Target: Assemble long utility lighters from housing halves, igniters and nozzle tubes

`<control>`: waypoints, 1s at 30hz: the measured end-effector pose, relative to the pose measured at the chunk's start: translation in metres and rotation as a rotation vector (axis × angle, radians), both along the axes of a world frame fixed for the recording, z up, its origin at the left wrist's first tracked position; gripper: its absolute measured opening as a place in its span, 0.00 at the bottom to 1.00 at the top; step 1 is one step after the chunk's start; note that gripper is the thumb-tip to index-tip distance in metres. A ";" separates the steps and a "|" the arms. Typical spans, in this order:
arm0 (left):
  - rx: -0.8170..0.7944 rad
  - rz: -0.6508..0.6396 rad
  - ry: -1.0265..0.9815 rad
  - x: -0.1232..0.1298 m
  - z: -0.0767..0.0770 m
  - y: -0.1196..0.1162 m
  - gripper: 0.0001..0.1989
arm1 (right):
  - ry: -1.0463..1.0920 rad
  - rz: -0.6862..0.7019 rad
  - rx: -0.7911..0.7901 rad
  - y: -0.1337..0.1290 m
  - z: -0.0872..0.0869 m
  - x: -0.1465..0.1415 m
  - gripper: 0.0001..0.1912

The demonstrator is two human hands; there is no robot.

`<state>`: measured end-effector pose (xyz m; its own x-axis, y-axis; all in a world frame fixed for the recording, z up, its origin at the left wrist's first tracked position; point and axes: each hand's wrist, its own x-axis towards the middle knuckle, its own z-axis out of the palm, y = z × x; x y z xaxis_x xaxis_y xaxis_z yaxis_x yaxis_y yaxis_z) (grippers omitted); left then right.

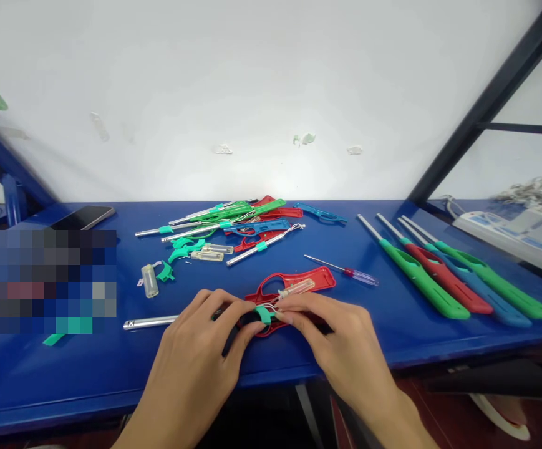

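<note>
Both hands meet over red plastic shell pieces (320, 279) near the table's front edge. My left hand (205, 337) is closed, its thumb and index finger at the left side of a small teal part (264, 313). Pinched at that part's right side is my right hand (333, 330), beside thin white wires. A clear fuel tank (299, 288) lies in the upper red shell. From beneath my left hand a silver metal tube (149, 322) sticks out to the left. The fingers partly hide the lower shell.
Behind lie loose tubes, shells, teal parts (186, 249) and clear tanks (212, 248). A screwdriver (362, 276) is right of centre. Several whole lighters (432, 274) lie at the right, near a power strip (509, 234). A phone (83, 217) rests back left; pixelation hides the area before it.
</note>
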<state>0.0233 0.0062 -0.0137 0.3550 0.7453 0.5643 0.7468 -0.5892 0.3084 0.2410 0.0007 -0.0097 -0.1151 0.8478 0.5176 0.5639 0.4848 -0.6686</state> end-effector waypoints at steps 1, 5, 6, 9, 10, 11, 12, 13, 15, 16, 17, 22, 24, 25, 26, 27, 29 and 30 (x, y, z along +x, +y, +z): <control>-0.002 -0.001 0.000 0.000 0.000 0.000 0.07 | -0.006 0.004 0.007 0.000 0.000 0.000 0.10; 0.016 0.015 -0.002 0.001 -0.001 0.000 0.06 | -0.037 0.018 0.040 -0.001 0.000 0.000 0.11; 0.018 0.019 -0.003 0.001 -0.001 0.000 0.06 | -0.047 0.021 0.050 -0.001 -0.001 0.000 0.12; 0.017 0.019 -0.009 0.001 -0.001 0.000 0.05 | -0.077 0.033 0.073 -0.002 -0.002 0.000 0.13; 0.019 0.016 -0.010 0.001 -0.001 0.000 0.05 | -0.078 0.038 0.075 -0.002 -0.002 0.001 0.13; 0.019 0.013 -0.010 0.001 -0.001 0.000 0.05 | -0.072 0.043 0.068 -0.002 -0.002 0.001 0.13; 0.019 0.011 -0.008 0.001 -0.001 0.000 0.05 | -0.064 0.048 0.058 -0.002 -0.002 0.001 0.12; 0.019 0.010 -0.005 0.000 -0.001 0.000 0.05 | -0.055 0.051 0.046 -0.001 -0.002 0.001 0.12; 0.029 0.003 0.002 0.000 -0.001 0.000 0.05 | -0.051 0.049 0.037 -0.002 -0.003 0.002 0.12; 0.037 0.000 0.005 0.000 -0.001 0.000 0.05 | -0.060 0.043 0.043 -0.002 -0.003 0.002 0.11; 0.046 -0.007 0.007 0.000 -0.001 0.000 0.05 | -0.081 0.039 0.057 -0.003 -0.003 0.002 0.10; 0.069 -0.043 0.021 -0.001 -0.002 0.001 0.09 | -0.267 0.061 0.232 -0.009 -0.003 0.002 0.11; 0.058 -0.046 0.031 -0.003 -0.002 0.001 0.10 | -0.273 0.065 0.255 -0.011 -0.003 0.003 0.11; 0.053 -0.050 0.037 -0.004 -0.002 0.000 0.11 | -0.258 0.068 0.249 -0.012 -0.002 0.003 0.10; 0.056 -0.056 0.045 -0.005 -0.002 -0.001 0.12 | -0.235 0.074 0.236 -0.013 -0.002 0.003 0.10; 0.066 -0.062 0.053 -0.006 -0.002 -0.002 0.14 | -0.209 0.082 0.218 -0.014 -0.003 0.003 0.10; 0.105 -0.083 0.080 -0.007 -0.001 -0.006 0.17 | -0.164 0.096 0.186 -0.015 -0.003 0.003 0.09; 0.127 -0.085 0.098 -0.008 -0.001 -0.008 0.19 | -0.148 0.099 0.176 -0.015 -0.004 0.003 0.09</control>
